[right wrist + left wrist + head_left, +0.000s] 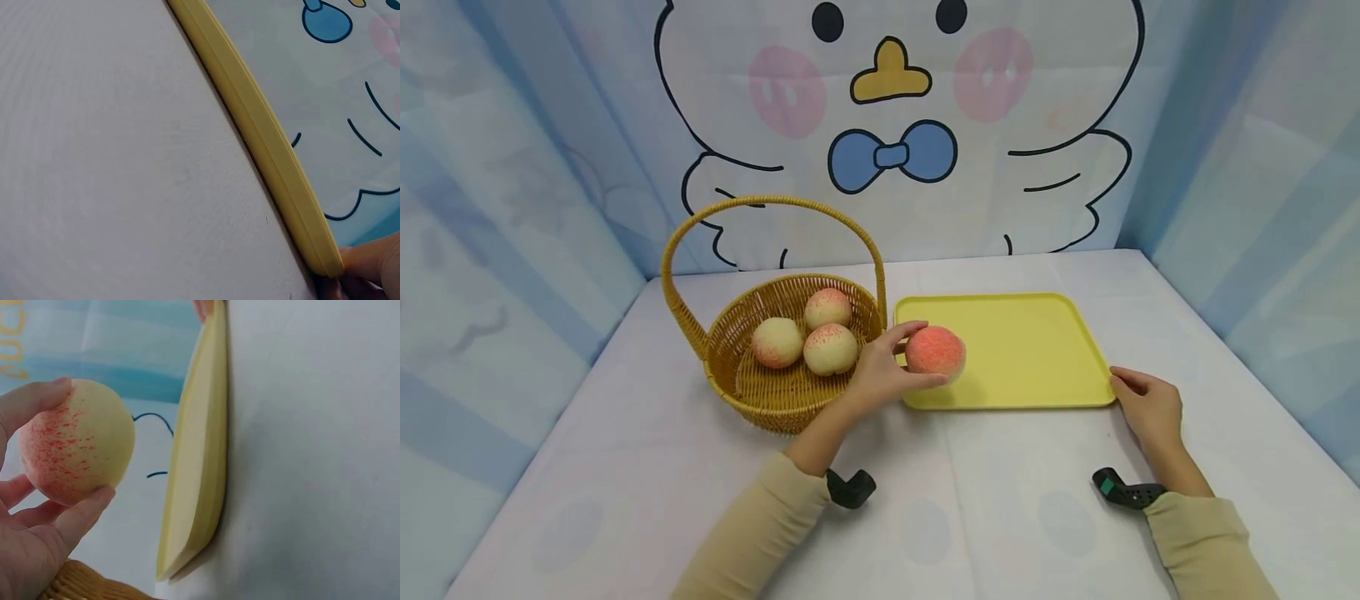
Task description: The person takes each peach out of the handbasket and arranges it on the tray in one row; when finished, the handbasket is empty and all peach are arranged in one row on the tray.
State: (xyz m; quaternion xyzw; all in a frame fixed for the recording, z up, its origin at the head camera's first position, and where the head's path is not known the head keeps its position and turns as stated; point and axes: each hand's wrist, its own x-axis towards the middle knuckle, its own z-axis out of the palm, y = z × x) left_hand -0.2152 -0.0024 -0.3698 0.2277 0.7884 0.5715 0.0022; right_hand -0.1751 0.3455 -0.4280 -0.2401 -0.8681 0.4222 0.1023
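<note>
My left hand (880, 371) holds a peach (936, 351) between thumb and fingers, over the left end of a yellow tray (1015, 350). In the left wrist view the peach (78, 442) is cream with red speckles, raised above the tray's level. My right hand (1152, 414) pinches the tray's near right corner; the right wrist view shows thumb and fingers at that end of the tray's rim (262, 134). Left of the tray stands a woven basket (752, 408) with a tall handle, holding three peaches (831, 349).
A white cloth (955, 517) covers the table. Behind it hangs a curtain (887, 225) with a cartoon bird, and blue-and-white curtains (497, 275) close in both sides. The basket's handle (775, 200) arches high beside the left hand. Black wrist cameras (852, 489) sit at both cuffs.
</note>
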